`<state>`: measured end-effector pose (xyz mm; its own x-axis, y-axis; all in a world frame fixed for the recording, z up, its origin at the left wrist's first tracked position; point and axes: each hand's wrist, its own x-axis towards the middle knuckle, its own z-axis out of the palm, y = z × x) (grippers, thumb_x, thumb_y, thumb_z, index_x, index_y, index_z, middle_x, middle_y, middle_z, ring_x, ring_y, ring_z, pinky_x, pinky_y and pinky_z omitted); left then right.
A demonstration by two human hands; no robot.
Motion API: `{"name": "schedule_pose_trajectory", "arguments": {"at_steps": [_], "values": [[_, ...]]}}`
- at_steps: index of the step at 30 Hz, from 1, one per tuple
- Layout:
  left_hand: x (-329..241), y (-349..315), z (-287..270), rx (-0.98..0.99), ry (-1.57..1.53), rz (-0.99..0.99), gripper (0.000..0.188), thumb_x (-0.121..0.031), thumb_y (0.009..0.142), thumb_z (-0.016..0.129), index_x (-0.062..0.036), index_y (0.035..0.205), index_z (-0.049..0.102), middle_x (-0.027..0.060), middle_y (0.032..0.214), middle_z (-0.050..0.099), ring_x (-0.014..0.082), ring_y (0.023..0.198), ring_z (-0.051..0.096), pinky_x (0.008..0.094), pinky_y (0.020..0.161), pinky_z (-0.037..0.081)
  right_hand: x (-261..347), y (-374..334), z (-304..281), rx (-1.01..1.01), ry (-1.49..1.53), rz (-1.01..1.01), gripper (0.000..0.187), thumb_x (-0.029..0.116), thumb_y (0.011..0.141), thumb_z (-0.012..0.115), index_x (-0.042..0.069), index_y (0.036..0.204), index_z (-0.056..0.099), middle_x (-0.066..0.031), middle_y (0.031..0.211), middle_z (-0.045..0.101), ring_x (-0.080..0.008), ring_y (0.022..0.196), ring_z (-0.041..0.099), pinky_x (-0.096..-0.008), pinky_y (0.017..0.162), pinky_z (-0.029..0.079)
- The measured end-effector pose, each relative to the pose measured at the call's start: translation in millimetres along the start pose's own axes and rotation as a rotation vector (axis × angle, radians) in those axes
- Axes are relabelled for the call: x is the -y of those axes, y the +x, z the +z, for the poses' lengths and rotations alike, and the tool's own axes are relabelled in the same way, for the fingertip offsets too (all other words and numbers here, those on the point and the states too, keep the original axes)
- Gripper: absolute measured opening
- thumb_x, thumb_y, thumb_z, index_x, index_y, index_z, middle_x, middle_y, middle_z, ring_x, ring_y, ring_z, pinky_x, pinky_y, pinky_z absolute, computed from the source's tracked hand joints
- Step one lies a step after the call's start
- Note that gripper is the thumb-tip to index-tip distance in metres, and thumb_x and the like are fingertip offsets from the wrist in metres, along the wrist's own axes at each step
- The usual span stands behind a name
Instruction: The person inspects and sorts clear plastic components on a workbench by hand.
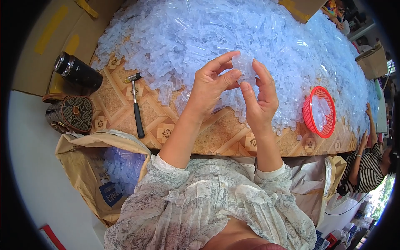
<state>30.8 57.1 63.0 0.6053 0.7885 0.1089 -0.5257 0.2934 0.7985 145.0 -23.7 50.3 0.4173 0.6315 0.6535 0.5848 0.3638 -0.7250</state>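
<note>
Both hands are raised over the table's front edge, holding one small clear plastic piece (243, 68) between them. My left hand (212, 83) pinches it with thumb and fingers from the left. My right hand (260, 98) grips it from the right, fingers upright. Behind them a huge heap of similar clear plastic pieces (216, 33) covers most of the patterned table (208, 137).
A small hammer (136, 104) lies on the table at left. A black flask (77, 71) and a brown patterned bag (71, 113) sit further left. A red basket (318, 111) holds clear pieces at right. A paper sack (89, 166) with more pieces stands below. Another person (366, 162) sits at right.
</note>
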Motion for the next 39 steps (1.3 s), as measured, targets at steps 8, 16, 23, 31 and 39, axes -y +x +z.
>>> {"name": "schedule_pose_trajectory", "arguments": {"at_steps": [8, 16, 23, 31, 39], "values": [[4, 1, -6, 0.009, -0.09, -0.067, 0.04, -0.008, 0.085, 0.068, -0.0067, 0.123, 0.058, 0.0053, 0.107, 0.061, 0.0142, 0.093, 0.061, 0.0299, 0.076, 0.058, -3, -3, -1, 0.033, 0.007, -0.007, 0.043, 0.003, 0.079, 0.067, 0.003, 0.122, 0.058, -0.0185, 0.125, 0.056, -0.0301, 0.116, 0.054, -0.037, 0.095, 0.045], [4, 0, -4, -0.016, -0.005, -0.044, 0.036, -0.007, 0.084, 0.068, -0.0061, 0.12, 0.061, 0.0032, 0.104, 0.062, 0.0124, 0.091, 0.061, 0.029, 0.075, 0.058, -1, -6, -2, 0.036, -0.044, -0.021, 0.044, 0.0, 0.079, 0.067, 0.003, 0.122, 0.058, -0.0189, 0.125, 0.056, -0.0301, 0.115, 0.055, -0.0365, 0.094, 0.045], [3, -4, -5, -0.027, 0.026, -0.019, 0.036, -0.004, 0.082, 0.069, -0.0042, 0.118, 0.063, 0.0067, 0.109, 0.063, 0.0137, 0.09, 0.063, 0.03, 0.075, 0.058, 3, -9, -3, 0.047, -0.014, 0.004, 0.045, -0.003, 0.077, 0.067, 0.001, 0.121, 0.059, -0.0203, 0.125, 0.056, -0.0297, 0.115, 0.056, -0.0349, 0.092, 0.048], [-2, -8, -4, -0.007, 0.09, 0.009, 0.034, -0.003, 0.081, 0.07, -0.0026, 0.115, 0.064, 0.0076, 0.108, 0.064, 0.0136, 0.091, 0.063, 0.0292, 0.076, 0.057, 2, -13, -6, 0.073, -0.008, -0.031, 0.045, -0.004, 0.077, 0.067, 0.0, 0.121, 0.059, -0.0209, 0.125, 0.056, -0.0284, 0.112, 0.058, -0.0342, 0.089, 0.05], [1, -8, -9, 0.061, 0.132, 0.027, 0.038, -0.002, 0.078, 0.072, 0.0001, 0.115, 0.062, 0.0126, 0.112, 0.064, 0.0176, 0.096, 0.063, 0.0324, 0.079, 0.056, -1, -18, -8, 0.053, 0.129, 0.074, 0.047, -0.004, 0.077, 0.068, 0.004, 0.123, 0.059, -0.0176, 0.125, 0.057, -0.0231, 0.108, 0.059, -0.0299, 0.081, 0.051]]}}
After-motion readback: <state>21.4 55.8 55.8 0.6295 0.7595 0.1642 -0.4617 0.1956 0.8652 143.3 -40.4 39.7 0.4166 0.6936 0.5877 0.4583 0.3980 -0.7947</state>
